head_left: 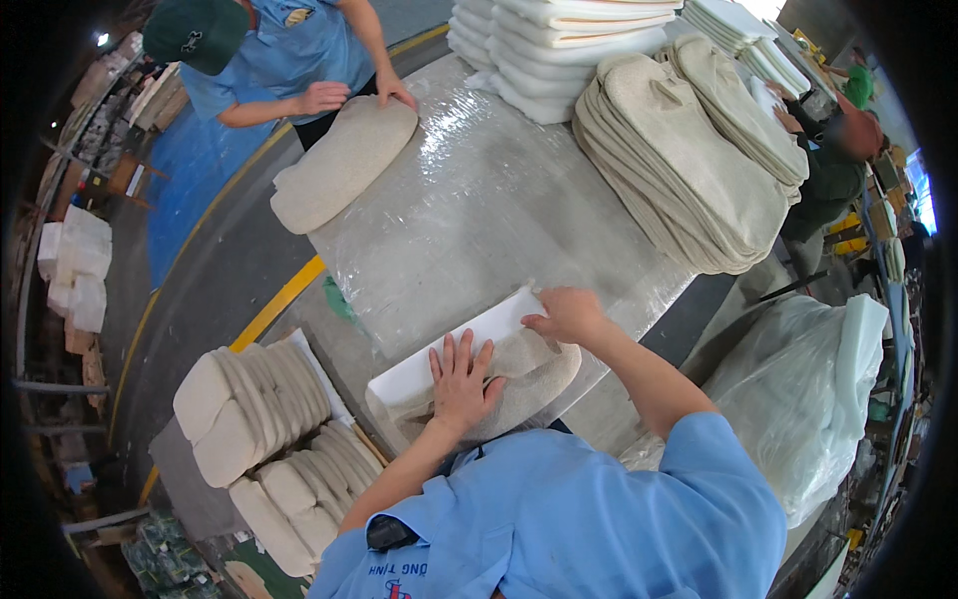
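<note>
At the near edge of the table lies a white foam pad (419, 361), partly inside a beige fabric cover (544, 377) that is folded back toward me. My left hand (461, 387) rests flat with fingers spread, the fingertips on the foam and the palm over the cover. Around the right end of the pad, my right hand (571, 314) is closed, its thumb on the white face; the curled fingers are partly hidden. The cover's near side reaches my body.
Opposite, a co-worker's hands (359, 97) handle another beige cushion (344, 165). Stacked beige covers (689, 150) and white foam pads (579, 50) occupy the table's far right. Plastic film coats the tabletop (479, 220). Beige cushions (259, 399) stand lower left; a plastic-wrapped bundle (798, 399) stands right.
</note>
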Available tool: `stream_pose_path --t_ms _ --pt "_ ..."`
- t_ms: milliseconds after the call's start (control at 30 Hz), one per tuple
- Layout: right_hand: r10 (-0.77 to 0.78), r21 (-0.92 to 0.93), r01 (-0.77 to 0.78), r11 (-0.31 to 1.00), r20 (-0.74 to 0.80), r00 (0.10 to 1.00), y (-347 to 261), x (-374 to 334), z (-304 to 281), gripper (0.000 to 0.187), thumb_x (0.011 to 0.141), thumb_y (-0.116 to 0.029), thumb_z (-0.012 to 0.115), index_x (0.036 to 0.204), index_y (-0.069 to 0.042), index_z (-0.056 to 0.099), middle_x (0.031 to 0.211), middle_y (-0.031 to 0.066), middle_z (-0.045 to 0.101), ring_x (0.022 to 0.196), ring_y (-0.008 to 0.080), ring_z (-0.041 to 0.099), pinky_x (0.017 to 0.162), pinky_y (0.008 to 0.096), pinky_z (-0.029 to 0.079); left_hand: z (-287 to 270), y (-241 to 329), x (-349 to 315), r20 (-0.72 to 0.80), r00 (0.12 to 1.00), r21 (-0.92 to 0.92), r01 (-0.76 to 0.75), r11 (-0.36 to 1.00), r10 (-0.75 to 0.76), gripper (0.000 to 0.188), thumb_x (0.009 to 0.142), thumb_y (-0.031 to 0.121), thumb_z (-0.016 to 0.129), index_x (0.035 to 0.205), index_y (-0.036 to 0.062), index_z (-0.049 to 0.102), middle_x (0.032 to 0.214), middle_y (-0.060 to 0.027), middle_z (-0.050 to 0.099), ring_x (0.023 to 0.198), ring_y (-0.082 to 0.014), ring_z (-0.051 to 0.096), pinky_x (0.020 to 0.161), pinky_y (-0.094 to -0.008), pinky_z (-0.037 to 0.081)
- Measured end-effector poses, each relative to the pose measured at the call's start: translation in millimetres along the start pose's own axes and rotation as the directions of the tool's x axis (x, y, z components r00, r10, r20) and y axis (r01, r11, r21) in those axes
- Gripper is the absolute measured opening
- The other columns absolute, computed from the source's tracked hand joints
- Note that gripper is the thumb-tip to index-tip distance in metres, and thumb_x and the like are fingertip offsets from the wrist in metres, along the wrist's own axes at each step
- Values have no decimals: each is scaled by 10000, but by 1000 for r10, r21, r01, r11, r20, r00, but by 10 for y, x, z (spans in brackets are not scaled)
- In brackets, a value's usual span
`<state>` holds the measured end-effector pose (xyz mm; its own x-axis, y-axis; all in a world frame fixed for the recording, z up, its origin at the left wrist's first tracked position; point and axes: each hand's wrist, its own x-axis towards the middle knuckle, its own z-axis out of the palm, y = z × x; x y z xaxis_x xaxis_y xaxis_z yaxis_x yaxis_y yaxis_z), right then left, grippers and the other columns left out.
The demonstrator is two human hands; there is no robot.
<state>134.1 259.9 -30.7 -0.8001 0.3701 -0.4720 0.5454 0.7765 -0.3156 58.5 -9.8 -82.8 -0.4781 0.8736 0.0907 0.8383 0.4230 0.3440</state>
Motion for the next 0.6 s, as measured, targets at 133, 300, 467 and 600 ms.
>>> stream_pose_path --t_ms 133,300,467,600 --pt "53 -60 -52 997 11 999 113 197 206 329 1029 -358 653 1158 -81 773 1069 181 798 1045 379 765 892 516 594 112 23 45 7 999 29 -47 998 47 704 983 499 646 1586 151 544 1719 -213 339 1588 -530 229 1246 -752 130" --pt "-155 -138 166 976 92 984 -159 362 484 272 931 -280 706 1118 -103 793 1082 160 802 1041 348 773 903 518 595 188 16 110 40 995 9 -93 996 93 708 991 498 631 1603 155 532 1736 -216 321 1597 -529 219 1246 -756 121" --pt "-281 127 290 949 -84 956 -2158 152 806 376 985 -436 611 1147 -145 787 1270 192 741 1222 431 674 1019 520 546 199 -113 -15 -16 996 72 -87 994 88 714 971 466 652 1610 173 529 1740 -221 320 1606 -512 226 1264 -731 103" --pt "-514 291 640 711 -405 756 -1531 560 576 332 992 -388 637 1098 -108 779 1089 215 771 1031 409 734 935 523 571 247 -119 18 125 992 -86 -3 996 14 699 980 481 643 1601 178 538 1737 -230 311 1582 -523 270 1262 -734 114"
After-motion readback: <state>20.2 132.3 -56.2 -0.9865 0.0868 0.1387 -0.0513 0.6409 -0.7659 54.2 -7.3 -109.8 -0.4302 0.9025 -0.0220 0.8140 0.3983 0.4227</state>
